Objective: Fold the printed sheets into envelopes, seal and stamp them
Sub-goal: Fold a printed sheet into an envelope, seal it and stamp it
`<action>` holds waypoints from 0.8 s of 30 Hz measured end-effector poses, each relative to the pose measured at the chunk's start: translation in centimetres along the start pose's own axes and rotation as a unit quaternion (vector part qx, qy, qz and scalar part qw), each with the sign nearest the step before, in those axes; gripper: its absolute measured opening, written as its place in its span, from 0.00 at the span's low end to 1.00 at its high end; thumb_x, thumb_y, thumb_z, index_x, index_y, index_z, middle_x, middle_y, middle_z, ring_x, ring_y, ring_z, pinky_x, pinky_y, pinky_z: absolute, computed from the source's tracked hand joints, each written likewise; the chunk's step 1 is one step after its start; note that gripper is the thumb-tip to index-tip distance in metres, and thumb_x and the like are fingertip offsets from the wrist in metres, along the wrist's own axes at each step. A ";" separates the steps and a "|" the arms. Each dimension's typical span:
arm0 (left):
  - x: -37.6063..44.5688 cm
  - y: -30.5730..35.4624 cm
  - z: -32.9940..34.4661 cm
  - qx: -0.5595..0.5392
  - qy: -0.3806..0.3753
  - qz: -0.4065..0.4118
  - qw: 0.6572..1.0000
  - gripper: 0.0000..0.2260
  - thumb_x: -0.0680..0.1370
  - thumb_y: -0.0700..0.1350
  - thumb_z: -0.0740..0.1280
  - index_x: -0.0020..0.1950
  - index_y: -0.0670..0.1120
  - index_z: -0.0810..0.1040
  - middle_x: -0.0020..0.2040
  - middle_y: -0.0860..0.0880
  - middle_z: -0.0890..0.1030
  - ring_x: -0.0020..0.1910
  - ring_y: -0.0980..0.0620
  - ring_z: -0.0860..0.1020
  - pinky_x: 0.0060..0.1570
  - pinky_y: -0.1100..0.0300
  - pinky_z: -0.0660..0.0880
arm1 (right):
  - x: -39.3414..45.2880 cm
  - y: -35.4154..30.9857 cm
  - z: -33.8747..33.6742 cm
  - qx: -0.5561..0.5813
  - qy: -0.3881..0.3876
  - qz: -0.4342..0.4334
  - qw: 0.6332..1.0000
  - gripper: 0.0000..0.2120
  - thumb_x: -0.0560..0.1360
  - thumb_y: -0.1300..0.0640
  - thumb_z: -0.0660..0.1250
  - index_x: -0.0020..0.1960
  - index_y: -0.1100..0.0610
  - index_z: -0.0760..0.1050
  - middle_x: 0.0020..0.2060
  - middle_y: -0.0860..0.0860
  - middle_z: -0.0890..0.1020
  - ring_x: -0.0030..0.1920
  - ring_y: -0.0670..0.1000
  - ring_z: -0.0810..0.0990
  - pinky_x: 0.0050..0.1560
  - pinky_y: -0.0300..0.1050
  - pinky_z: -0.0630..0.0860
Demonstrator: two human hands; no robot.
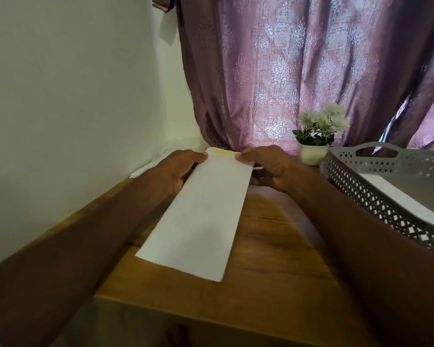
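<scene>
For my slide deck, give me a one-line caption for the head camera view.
Both hands, left hand and right hand, hold a white envelope by its far end above a wooden table.

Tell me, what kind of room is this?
Probably a room at home, set up as a small desk corner: a wooden table against a wall, a purple curtain behind it, and a little pot of flowers.

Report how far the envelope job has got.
Done: one white sheet lies in the grey tray. In hand: both the left hand and right hand pinch the far end of a long white envelope, its yellow strip exposed, so it is unsealed. Left: sealing and stamping; no stamp is visible.
</scene>
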State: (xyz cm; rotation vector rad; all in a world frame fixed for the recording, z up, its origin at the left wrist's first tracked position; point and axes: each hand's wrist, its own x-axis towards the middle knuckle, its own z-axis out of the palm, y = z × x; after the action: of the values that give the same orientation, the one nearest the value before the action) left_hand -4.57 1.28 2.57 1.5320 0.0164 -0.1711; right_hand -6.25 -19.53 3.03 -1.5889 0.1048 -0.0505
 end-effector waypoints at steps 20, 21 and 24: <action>0.0 0.0 0.2 0.023 -0.022 0.085 0.996 0.20 0.70 0.43 0.72 0.59 0.35 0.84 0.53 0.40 0.84 0.50 0.44 0.82 0.57 0.49 0.81 | 0.6 0.5 -0.4 0.059 -0.063 0.031 0.996 0.14 0.72 0.59 0.65 0.53 0.60 0.85 0.42 0.53 0.85 0.38 0.51 0.82 0.32 0.40 0.80; 0.2 -0.1 0.2 0.027 -0.017 0.093 0.995 0.20 0.69 0.44 0.75 0.58 0.37 0.85 0.51 0.40 0.85 0.49 0.44 0.83 0.54 0.51 0.81 | 0.6 0.5 -0.2 0.058 -0.060 0.020 0.996 0.12 0.73 0.58 0.69 0.54 0.60 0.84 0.44 0.54 0.85 0.39 0.51 0.82 0.33 0.40 0.80; 1.0 -0.6 0.1 0.039 -0.004 0.116 0.993 0.09 0.72 0.41 0.79 0.51 0.42 0.88 0.49 0.41 0.88 0.50 0.42 0.86 0.52 0.52 0.84 | 0.7 0.9 0.6 0.075 -0.042 -0.002 0.996 0.15 0.73 0.65 0.75 0.59 0.64 0.80 0.46 0.58 0.85 0.42 0.54 0.85 0.38 0.47 0.84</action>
State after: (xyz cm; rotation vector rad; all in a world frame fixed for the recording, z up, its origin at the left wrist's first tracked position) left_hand -3.70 1.11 1.91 1.5988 -0.1759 0.0066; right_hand -5.53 -19.00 2.09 -1.4380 0.0323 0.0058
